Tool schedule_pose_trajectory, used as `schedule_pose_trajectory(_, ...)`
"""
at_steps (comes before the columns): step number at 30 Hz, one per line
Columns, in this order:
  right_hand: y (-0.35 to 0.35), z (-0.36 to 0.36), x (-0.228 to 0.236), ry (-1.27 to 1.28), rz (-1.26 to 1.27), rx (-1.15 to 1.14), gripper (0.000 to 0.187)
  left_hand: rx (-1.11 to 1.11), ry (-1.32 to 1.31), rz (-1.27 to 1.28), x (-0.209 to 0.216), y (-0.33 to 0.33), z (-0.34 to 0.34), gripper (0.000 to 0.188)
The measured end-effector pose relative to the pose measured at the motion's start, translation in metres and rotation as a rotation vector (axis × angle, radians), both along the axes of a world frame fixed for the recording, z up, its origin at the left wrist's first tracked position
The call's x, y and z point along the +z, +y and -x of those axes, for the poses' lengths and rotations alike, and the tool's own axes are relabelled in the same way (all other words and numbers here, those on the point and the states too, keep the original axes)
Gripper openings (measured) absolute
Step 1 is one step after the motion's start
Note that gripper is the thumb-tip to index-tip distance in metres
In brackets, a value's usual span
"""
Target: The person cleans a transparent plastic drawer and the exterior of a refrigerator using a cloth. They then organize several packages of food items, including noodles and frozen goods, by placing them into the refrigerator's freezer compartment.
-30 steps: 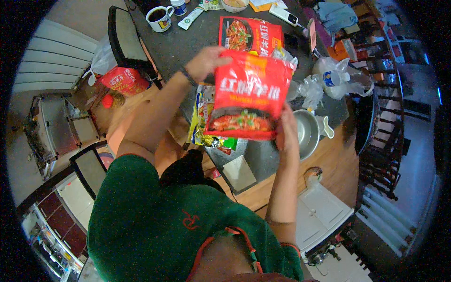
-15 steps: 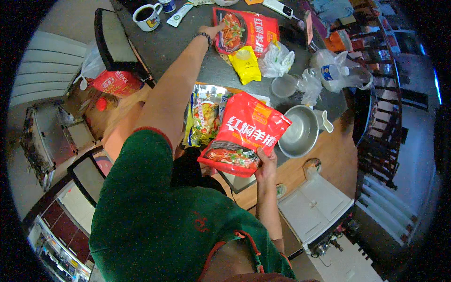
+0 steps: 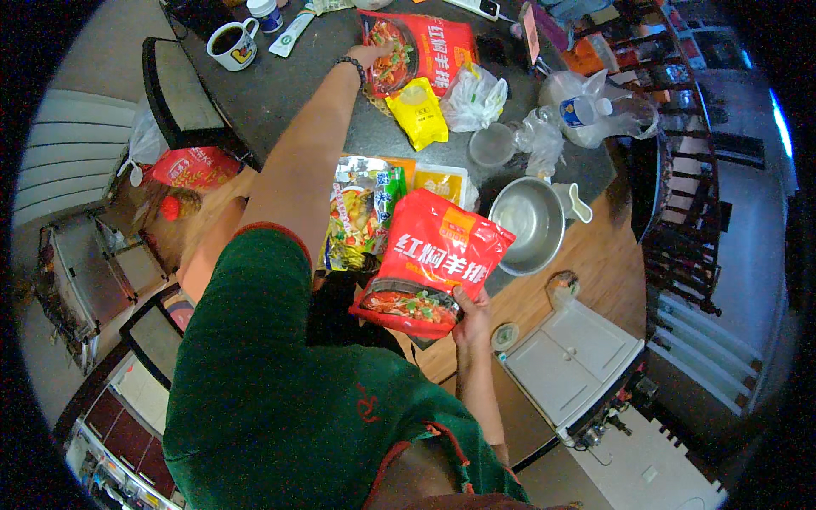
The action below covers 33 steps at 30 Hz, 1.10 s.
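My right hand (image 3: 473, 318) grips the lower right corner of a red food bag (image 3: 442, 252), with a stew picture at its bottom end. This bag is held up in front of the table's near edge. Stretched far forward, my left hand (image 3: 374, 56) is closed over the left end of a second, similar red bag (image 3: 449, 53) on the table; its fingers show only in part. A small yellow packet (image 3: 418, 114) lies against that far bag. Behind the held bag are a colourful food pouch (image 3: 361, 208) and a pouch with a yellow label (image 3: 442, 180).
A metal pot (image 3: 529, 228) stands at the table's right edge. Near it are a clear plastic cup (image 3: 493, 144), a crumpled white plastic bag (image 3: 476, 98) and a large plastic bottle (image 3: 599, 115). A mug of dark liquid (image 3: 234, 44) stands far left. Below right is a white cabinet (image 3: 571, 361).
The held red bag has come down and closer to me with my right hand, showing more of the pouches behind it. My left hand stays at the far bag. The whole view has shifted slightly.
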State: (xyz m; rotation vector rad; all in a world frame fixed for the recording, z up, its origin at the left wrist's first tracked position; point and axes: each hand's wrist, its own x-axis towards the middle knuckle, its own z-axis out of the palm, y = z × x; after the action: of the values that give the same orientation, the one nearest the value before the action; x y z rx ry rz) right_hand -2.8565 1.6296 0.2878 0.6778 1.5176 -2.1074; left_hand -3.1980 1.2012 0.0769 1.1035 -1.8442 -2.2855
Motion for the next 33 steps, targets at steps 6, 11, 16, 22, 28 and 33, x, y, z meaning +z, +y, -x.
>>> schedule_pose_trajectory(6,0.015,-0.019,-0.01,0.044,0.002,-0.098,0.027,-0.061,-0.08,0.312,0.175,0.082,-0.033,0.036)
schedule_pose_trajectory(11,0.021,-0.014,0.0,0.088,0.09,-0.074,0.027,0.194,0.396,0.023,0.228,0.068,-0.071,0.035)
schedule_pose_trajectory(16,0.041,-0.024,-0.001,0.033,0.296,-0.117,0.035,0.172,0.629,-0.459,0.267,0.077,-0.169,0.029)
schedule_pose_trajectory(22,0.019,-0.014,0.016,0.05,0.627,-0.017,0.038,0.168,0.648,-0.869,0.255,0.188,-0.327,0.038)
schedule_pose_trajectory(28,-0.029,0.008,-0.02,-0.055,0.512,0.069,0.034,-0.013,0.538,-0.436,0.127,0.281,-0.445,0.044)
schedule_pose_trajectory(33,-0.024,-0.018,-0.052,0.062,0.18,0.03,0.036,-0.093,0.301,-0.74,0.149,0.269,-0.504,0.039)
